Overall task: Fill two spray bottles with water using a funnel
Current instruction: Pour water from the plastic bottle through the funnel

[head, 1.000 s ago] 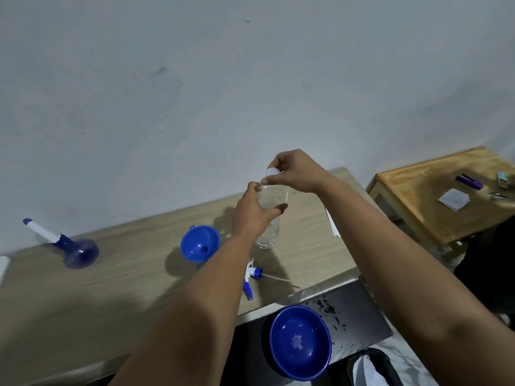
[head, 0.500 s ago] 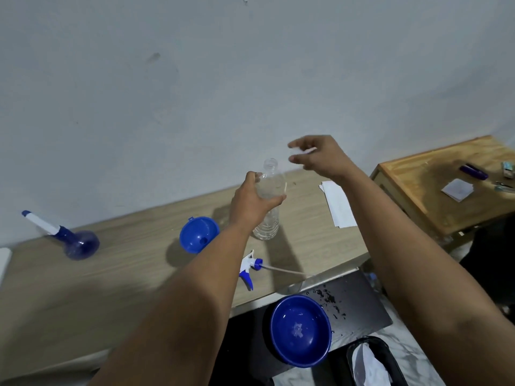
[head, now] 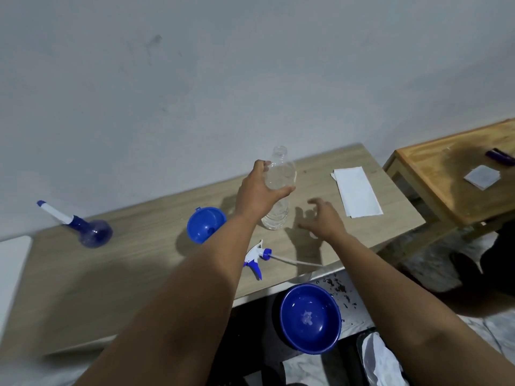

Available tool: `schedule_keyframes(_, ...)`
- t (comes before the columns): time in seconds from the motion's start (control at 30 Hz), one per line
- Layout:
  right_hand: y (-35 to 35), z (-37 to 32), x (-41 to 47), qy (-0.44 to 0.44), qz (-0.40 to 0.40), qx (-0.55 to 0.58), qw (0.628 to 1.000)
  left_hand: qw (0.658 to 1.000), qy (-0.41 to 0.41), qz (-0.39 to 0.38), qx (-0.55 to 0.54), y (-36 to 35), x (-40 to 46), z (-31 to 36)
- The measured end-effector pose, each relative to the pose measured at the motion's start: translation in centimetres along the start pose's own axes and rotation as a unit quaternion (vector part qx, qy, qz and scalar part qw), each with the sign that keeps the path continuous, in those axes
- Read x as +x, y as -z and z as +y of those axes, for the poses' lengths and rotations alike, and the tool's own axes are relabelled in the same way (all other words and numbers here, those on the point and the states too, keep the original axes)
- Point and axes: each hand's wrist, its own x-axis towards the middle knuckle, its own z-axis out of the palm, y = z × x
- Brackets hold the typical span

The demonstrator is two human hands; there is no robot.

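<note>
I seem to be in a plain room of a home rather than a lab or shop. A bare, scuffed grey wall [head: 250, 79] backs a light wood-look table [head: 111, 274]. Beside it stands a small orange-brown wooden side table [head: 446, 190] with a few odds and ends on it. A folded white paper [head: 356, 190] lies on the main table, and a blue plastic bowl [head: 309, 319] sits below its front edge.

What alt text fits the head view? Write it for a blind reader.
A left hand grips an uncapped clear plastic bottle upright on a light wooden table while the open right hand hovers beside it. A blue plastic funnel and a white-and-blue spray trigger head lie nearby.
</note>
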Motion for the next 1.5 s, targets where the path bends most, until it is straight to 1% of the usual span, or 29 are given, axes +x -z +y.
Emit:
schedule_keyframes(0.07,0.9,-2.8,-0.1,0.084,0.025,0.134,0.987,1.0,0.012,-0.018,-0.005,0.3,0.2,0.4)
schedule_keyframes(0.1,1.4,-4.3,-0.2,0.12,0.025,0.176,0.977,0.999,0.021,-0.038,-0.009,0.6,0.3,0.7)
schedule_keyframes(0.13,1.8,-5.6,-0.2,0.151,0.022,0.199,0.968,0.998,0.026,-0.061,-0.009,1.0,0.4,0.8)
schedule_keyframes(0.2,2.0,-7.7,-0.4,0.183,0.009,0.214,0.96,0.995,0.027,-0.096,0.008,2.3,0.4,1.0)
schedule_keyframes(0.3,1.3,-9.4,-1.0,0.186,0.012,0.225,0.956,0.993,0.033,-0.106,0.035,4.6,-0.3,1.3)
schedule_keyframes(0.37,0.4,-9.8,-1.5,0.17,0.036,0.265,0.948,0.997,0.029,-0.072,0.027,6.3,-1.1,1.3)
schedule_keyframes(0.47,-0.8,-10.3,-2.3,0.152,0.07,0.32,0.933,1.0,0.009,0.022,0.001,8.8,-2.4,0.8)
schedule_keyframes(0.57,-1.0,-10.9,-3.7,0.152,0.09,0.322,0.93,0.993,0.004,0.109,-0.034,11.2,-3.9,-0.8)
schedule_keyframes(0.63,-0.9,-11.4,-4.6,0.157,0.116,0.333,0.922,0.988,0.005,0.151,-0.042,12.6,-5.0,-2.3)
schedule_keyframes(0.73,-0.2,-12.9,-5.7,0.171,0.159,0.351,0.907,0.984,0.017,0.171,-0.045,14.1,-6.9,-5.0)
schedule_keyframes(0.87,1.2,-15.3,-6.3,0.19,0.147,0.362,0.901,0.983,0.051,0.172,-0.047,14.7,-9.3,-7.6)
schedule_keyframes(1.0,2.3,-16.6,-7.0,0.219,0.138,0.346,0.902,0.985,0.074,0.144,-0.066,14.0,-10.8,-8.9)
schedule_keyframes(1.13,2.5,-17.6,-8.2,0.27,0.099,0.301,0.909,0.99,0.101,0.067,-0.075,13.4,-11.8,-9.3)
schedule_keyframes(1.2,2.5,-17.5,-8.8,0.285,0.084,0.266,0.917,0.99,0.107,0.041,-0.086,13.2,-12.2,-9.6)
schedule_keyframes(1.33,2.1,-17.0,-9.5,0.303,0.026,0.195,0.932,0.99,0.109,0.023,-0.089,12.9,-12.6,-10.3)
schedule_keyframes(1.5,1.9,-16.7,-9.9,0.292,-0.063,0.085,0.951,0.991,0.093,0.021,-0.096,12.6,-13.2,-10.2)
